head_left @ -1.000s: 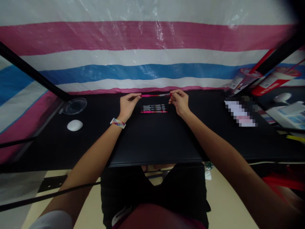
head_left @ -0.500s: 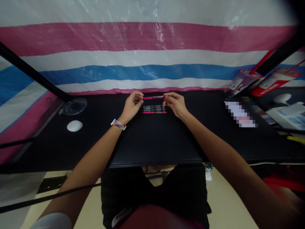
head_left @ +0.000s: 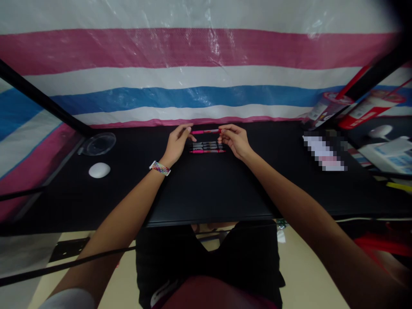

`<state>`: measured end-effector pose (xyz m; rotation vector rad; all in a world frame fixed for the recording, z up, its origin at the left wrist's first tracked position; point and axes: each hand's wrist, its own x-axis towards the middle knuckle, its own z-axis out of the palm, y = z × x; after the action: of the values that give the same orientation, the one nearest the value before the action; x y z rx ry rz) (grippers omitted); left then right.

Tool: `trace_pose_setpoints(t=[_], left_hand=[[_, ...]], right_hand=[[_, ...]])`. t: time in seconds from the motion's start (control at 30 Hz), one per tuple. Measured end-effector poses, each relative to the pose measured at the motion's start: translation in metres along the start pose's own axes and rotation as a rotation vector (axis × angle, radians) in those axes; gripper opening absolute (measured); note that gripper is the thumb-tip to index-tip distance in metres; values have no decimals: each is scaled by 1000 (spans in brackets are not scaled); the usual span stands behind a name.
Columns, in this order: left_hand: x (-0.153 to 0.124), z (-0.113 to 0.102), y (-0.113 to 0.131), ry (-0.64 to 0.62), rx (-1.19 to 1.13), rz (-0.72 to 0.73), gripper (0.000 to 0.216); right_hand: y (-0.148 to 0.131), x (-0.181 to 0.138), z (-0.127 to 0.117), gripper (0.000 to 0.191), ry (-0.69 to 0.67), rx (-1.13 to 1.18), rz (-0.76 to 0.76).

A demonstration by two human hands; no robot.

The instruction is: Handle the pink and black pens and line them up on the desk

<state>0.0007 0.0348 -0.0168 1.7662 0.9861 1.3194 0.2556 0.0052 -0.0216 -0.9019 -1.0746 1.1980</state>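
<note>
A pink pen (head_left: 206, 131) lies crosswise between my hands, above a row of pens. My left hand (head_left: 176, 143), wearing a colourful woven wristband (head_left: 160, 168), has its thumb and fingers closed about the pen's left end; the exact contact is small and dark. At the other end, my right hand (head_left: 236, 140) pinches the pen with thumb and forefinger, its other fingers curled. Just nearer to me, several dark pens (head_left: 206, 146) lie parallel and close together, with another pink pen (head_left: 207, 151) along their near side.
On the black table (head_left: 209, 193), a clear plastic lid (head_left: 98, 144) and a white rounded object (head_left: 99, 170) are at left. Two drink cups with straws, one dark (head_left: 326, 110) and one red (head_left: 370, 110), stand at back right near a blurred-out item (head_left: 325, 152). A striped tarp (head_left: 193, 47) hangs behind.
My left thumb has shifted up and the fingers have changed their position at the pen's left end. The right hand's pinch and the row of pens look the same.
</note>
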Motion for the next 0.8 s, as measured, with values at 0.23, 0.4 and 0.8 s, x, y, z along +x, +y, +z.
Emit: trace_pose_setpoints(t=[0.23, 0.4, 0.8], left_hand=[[-1, 0, -1, 5, 50, 44, 44], [-2, 1, 3, -15, 82, -17, 21], [-8, 4, 15, 32, 132, 108, 11]], right_hand=[[0, -1, 1, 19, 0, 40, -12], [1, 0, 2, 18, 7, 29, 7], [0, 3, -3, 17, 27, 64, 35]])
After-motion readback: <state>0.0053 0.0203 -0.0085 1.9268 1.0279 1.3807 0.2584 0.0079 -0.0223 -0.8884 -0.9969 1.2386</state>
